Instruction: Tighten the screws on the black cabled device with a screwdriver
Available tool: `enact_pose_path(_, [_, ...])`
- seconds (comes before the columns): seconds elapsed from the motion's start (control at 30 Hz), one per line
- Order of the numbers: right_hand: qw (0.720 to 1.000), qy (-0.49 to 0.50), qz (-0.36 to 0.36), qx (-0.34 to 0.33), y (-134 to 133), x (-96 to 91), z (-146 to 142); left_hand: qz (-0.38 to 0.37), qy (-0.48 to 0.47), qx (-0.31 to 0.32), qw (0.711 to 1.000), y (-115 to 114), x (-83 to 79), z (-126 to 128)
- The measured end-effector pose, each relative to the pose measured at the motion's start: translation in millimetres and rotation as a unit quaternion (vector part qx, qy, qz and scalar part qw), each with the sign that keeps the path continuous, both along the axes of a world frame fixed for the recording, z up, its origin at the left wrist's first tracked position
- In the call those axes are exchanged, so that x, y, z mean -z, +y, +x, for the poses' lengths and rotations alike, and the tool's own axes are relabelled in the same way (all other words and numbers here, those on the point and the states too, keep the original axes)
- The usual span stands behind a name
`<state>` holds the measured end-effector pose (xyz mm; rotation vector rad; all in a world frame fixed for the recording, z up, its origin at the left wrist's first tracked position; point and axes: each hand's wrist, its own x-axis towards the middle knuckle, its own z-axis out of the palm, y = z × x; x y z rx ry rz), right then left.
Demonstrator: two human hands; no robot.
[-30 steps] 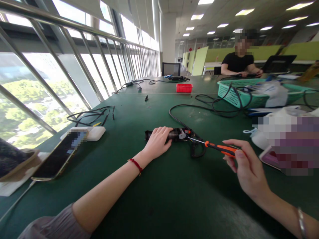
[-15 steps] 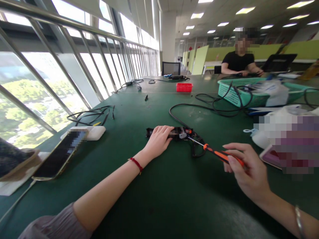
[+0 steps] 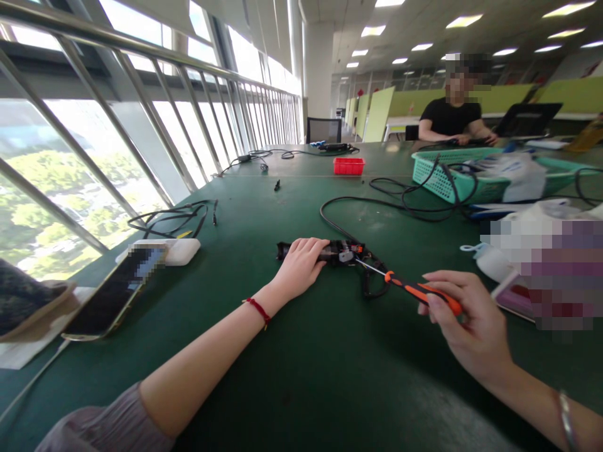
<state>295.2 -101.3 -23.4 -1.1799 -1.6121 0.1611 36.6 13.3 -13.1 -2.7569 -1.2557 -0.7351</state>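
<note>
A small black device with exposed wires and a black cable lies on the green table. My left hand rests over its left part, fingers curled down on it, holding it in place. My right hand grips the orange and black handle of a screwdriver. The metal tip of the screwdriver points left and touches the device's wired end. A red string is round my left wrist and a bracelet round my right.
A phone and a white box lie at the left, with loose black cables behind. A teal basket and a red tray stand farther back. Another person sits at the far end.
My right hand has shifted slightly and turned the screwdriver handle between its fingers. The tip stays on the device. My left hand has hardly moved.
</note>
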Motion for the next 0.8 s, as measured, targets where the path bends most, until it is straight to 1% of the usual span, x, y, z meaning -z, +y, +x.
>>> enact_pose_path(0.07, [0.999,0.006,-0.04,-0.03,-0.5,0.5,1.4,0.0,0.001,0.0,1.0,0.3,0.3,-0.2])
enact_pose_path(0.1, [0.999,0.011,-0.039,-0.027,-0.4,1.2,2.0,0.0,0.001,0.0,1.0,0.5,0.4,-0.4])
enact_pose_path(0.2, [0.999,0.018,0.022,0.023,1.1,3.2,2.3,0.003,0.003,0.001,1.0,0.6,0.2,-0.6])
enact_pose_path(0.27, [0.998,0.02,0.055,0.028,2.2,3.3,1.0,0.004,0.006,-0.001,1.0,0.5,-0.1,-0.6])
enact_pose_path(0.37, [0.997,0.015,0.075,0.015,2.3,0.7,-1.7,0.005,0.007,-0.001,1.0,0.3,0.0,-0.6])
enact_pose_path(0.43, [0.995,-0.003,0.086,0.043,1.3,-1.5,-2.5,0.005,0.004,0.001,1.0,0.5,0.5,-0.7])
enact_pose_path(0.5, [0.996,-0.016,0.065,0.059,-0.1,-2.7,-2.0,0.002,-0.001,0.004,1.0,0.7,1.0,-0.8])
enact_pose_path(0.6, [1.0,0.004,-0.016,0.018,-1.0,-1.6,0.0,-0.001,-0.004,0.005,1.0,0.8,1.0,-0.9])
enact_pose_path(0.63, [1.0,0.015,-0.024,0.013,-0.6,-0.5,0.5,0.0,-0.003,0.005,1.0,0.8,0.9,-1.0])
enact_pose_path(0.67, [0.999,0.023,-0.015,0.021,0.0,0.8,0.8,0.001,-0.003,0.004,1.0,0.7,0.7,-1.0])
enact_pose_path(0.73, [0.998,0.03,0.034,0.045,1.8,3.6,0.9,0.001,-0.001,0.002,1.0,0.6,0.4,-1.0])
enact_pose_path(0.8, [0.996,0.036,0.067,0.048,3.3,5.7,0.5,0.002,0.002,0.0,1.0,0.4,0.2,-1.1])
